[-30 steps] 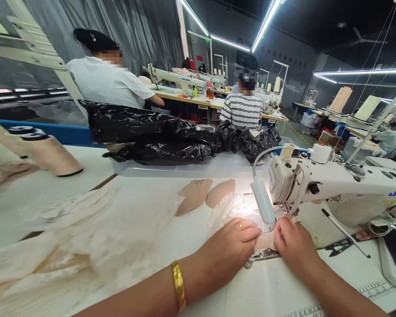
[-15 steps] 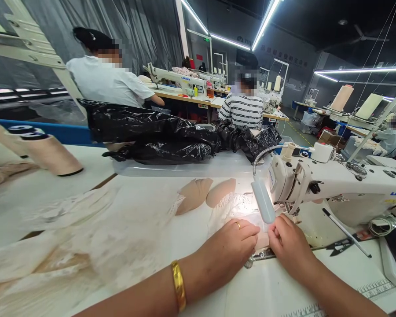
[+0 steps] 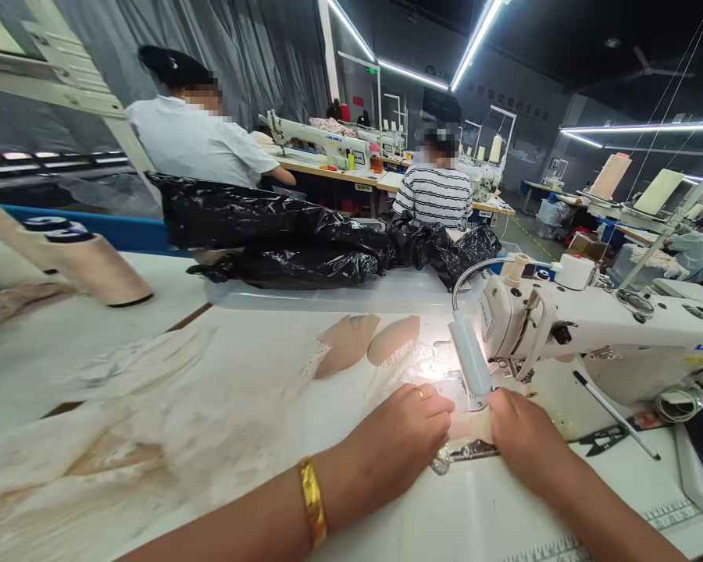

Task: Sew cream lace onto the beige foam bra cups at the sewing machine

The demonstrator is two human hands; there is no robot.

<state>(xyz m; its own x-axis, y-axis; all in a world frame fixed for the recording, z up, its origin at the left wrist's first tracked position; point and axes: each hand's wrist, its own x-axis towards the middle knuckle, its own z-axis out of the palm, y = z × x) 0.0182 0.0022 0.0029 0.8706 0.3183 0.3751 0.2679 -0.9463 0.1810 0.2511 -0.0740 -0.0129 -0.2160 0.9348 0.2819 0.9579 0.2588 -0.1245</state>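
At the white sewing machine (image 3: 562,312), my left hand (image 3: 404,433) is closed on the left side of a thin pale fabric piece (image 3: 469,426). My right hand (image 3: 521,433) pinches the right side, its fingertips partly hidden. The fabric lies stretched between the two hands, just in front of the presser foot area. Over that spot hangs a grey lamp head (image 3: 469,359) on a bendy metal neck, hiding part of the needle area. White lace (image 3: 407,367) spreads behind my left hand, next to two beige cup-shaped pieces (image 3: 347,345).
More cream lace fabric (image 3: 211,421) covers the table's left side. Beige thread cones (image 3: 99,269) stand at the far left. Black plastic bags (image 3: 281,234) lie behind. A pen (image 3: 615,414) and black thread snips (image 3: 606,441) rest to the right. Co-workers sit beyond.
My hands have moved apart: the left slightly leftward, the right slightly rightward. More of the pale fabric and the metal plate now shows between them.
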